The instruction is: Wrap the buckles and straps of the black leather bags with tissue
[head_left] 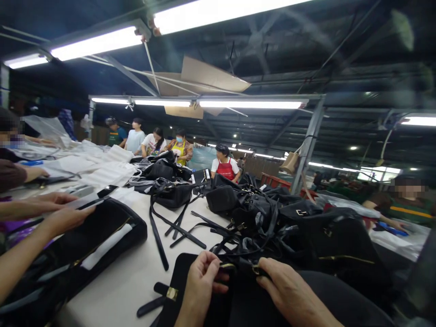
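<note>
A black bag [180, 268] with a gold clasp [172, 294] on a strap lies at the table's front edge. Over its upper part is my left hand [204, 277], thumb and index finger pinched together beside a gold-coloured metal piece; what is between the fingertips is too small to make out. To the right, my right hand [281, 284] has its fingers closed on the black bag next to a gold ring [255, 269]. The lower part of the bag runs out of the frame.
Black bags [252, 204] with loose straps [177, 227] are heaped behind my hands. At the left, another person's hands [68, 213] work on a black bag [132, 218] with white wrapping. People stand around the pale table [136, 268]; a metal post [308, 145] rises at the right.
</note>
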